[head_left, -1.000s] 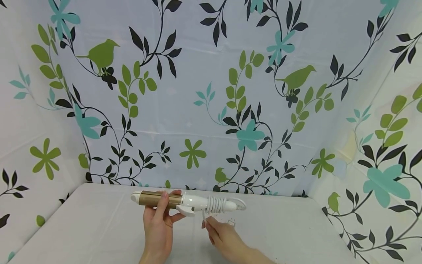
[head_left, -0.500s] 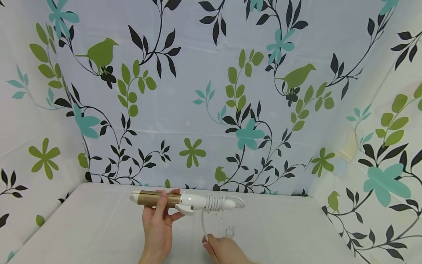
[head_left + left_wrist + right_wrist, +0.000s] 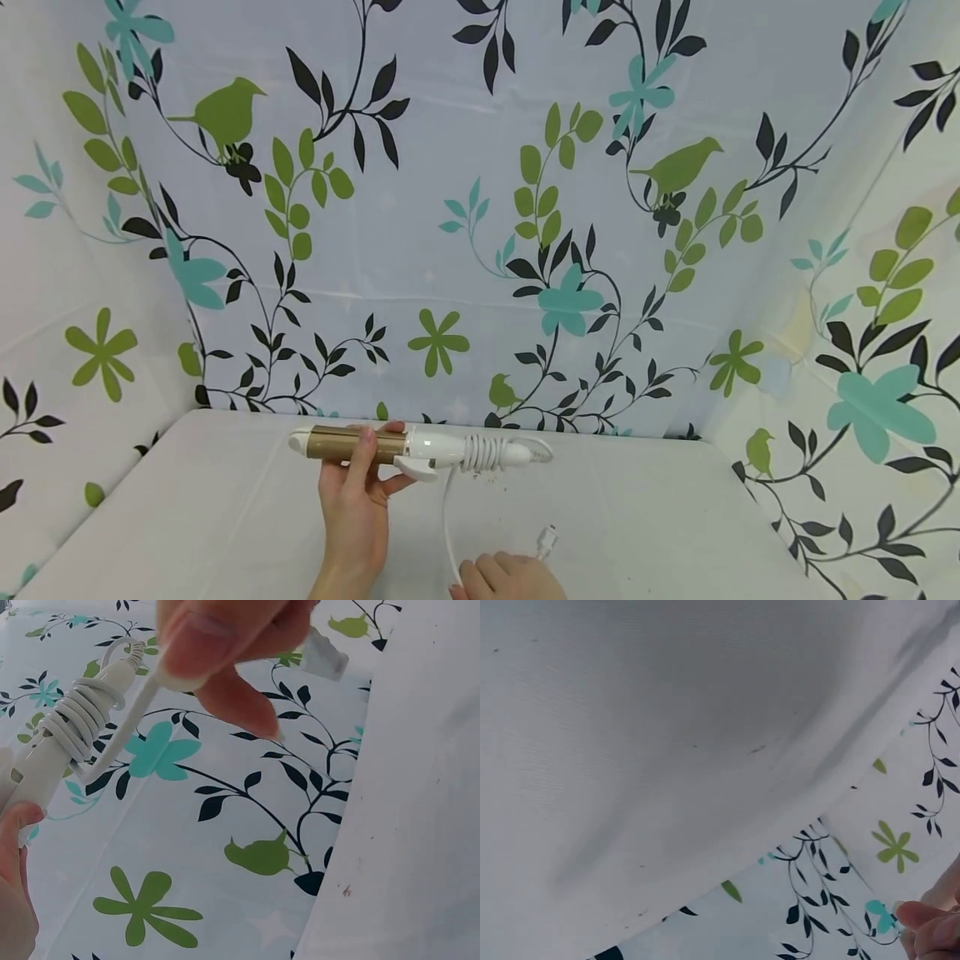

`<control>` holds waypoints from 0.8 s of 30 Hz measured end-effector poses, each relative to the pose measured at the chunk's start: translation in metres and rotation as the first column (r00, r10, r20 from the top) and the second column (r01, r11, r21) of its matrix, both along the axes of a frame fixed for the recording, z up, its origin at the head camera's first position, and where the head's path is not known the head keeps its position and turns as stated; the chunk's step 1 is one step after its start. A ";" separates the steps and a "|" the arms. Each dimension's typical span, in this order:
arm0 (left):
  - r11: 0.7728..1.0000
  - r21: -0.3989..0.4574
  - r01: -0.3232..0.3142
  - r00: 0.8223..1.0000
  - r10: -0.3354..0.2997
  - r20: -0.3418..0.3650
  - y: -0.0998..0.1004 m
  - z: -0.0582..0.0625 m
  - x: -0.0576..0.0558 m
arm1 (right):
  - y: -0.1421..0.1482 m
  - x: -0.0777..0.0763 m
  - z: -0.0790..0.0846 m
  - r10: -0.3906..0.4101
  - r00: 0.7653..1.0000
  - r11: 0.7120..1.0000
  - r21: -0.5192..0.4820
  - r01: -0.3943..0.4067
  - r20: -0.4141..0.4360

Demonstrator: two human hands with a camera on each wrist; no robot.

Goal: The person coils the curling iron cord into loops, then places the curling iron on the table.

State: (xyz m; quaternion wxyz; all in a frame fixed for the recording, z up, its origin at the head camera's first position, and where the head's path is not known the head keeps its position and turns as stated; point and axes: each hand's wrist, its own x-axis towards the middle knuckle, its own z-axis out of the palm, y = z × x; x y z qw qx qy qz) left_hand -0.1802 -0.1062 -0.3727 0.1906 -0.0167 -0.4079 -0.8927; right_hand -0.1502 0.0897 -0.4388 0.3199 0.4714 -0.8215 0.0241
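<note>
My left hand (image 3: pixel 355 508) grips a curling iron (image 3: pixel 356 445) by its gold barrel, thumb across the front. The iron is level, its white handle pointing right with the cord (image 3: pixel 483 454) wound round it in several coils. A loose stretch of cord hangs from the coils down to my right hand (image 3: pixel 510 578), which pinches it at the bottom edge of the head view. The white plug (image 3: pixel 547 542) sticks up beside that hand. In the left wrist view the right hand's fingers (image 3: pixel 259 705) hold the cord taut beside the coils.
Below lies a white table surface (image 3: pixel 637 517) with small dark specks. Behind and at both sides hangs a white curtain (image 3: pixel 405 275) printed with leaves, birds and flowers.
My right hand has pulled the cord downward and a little closer to the body, so the loose stretch is longer. The left hand and curling iron stay almost still.
</note>
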 end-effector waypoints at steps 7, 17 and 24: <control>1.000 0.012 -0.011 1.000 0.011 -0.008 -0.002 0.002 0.000 | -0.001 0.018 0.028 0.065 0.989 0.998 -0.018 -0.068 -0.135; 1.000 0.003 0.010 1.000 -0.010 -0.019 -0.002 0.004 0.001 | -0.001 0.023 0.071 0.159 0.939 0.982 -0.050 -0.183 -0.305; 1.000 -0.013 0.001 1.000 -0.002 -0.031 -0.001 0.004 0.002 | -0.001 0.013 0.109 0.271 0.817 0.947 -0.011 -0.320 -0.509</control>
